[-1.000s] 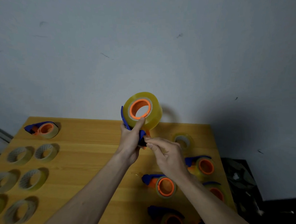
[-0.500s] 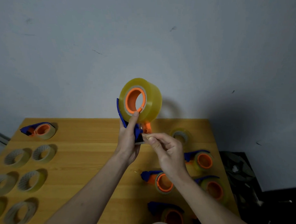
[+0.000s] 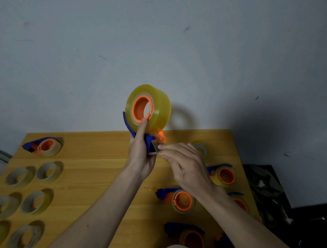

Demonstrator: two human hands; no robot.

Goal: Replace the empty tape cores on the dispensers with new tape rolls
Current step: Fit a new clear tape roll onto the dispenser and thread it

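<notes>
My left hand (image 3: 140,154) grips a blue tape dispenser (image 3: 147,139) held up above the wooden table (image 3: 97,163). A full yellow tape roll (image 3: 154,107) sits on its orange hub, and my left thumb reaches up to the hub's rim. My right hand (image 3: 186,165) pinches at the metal cutter end of the dispenser, just below the roll; whether it holds the tape's free end is too small to tell.
Several empty cardboard cores (image 3: 47,171) lie on the table's left side. Another dispenser (image 3: 45,145) rests at the far left corner. Several loaded dispensers (image 3: 182,200) and a loose roll (image 3: 201,148) lie on the right. A dark bin (image 3: 267,190) stands past the right edge.
The dispenser has turned so the roll shows more of its side. My right fingers have stayed pinched at the cutter end. The view has tilted slightly.
</notes>
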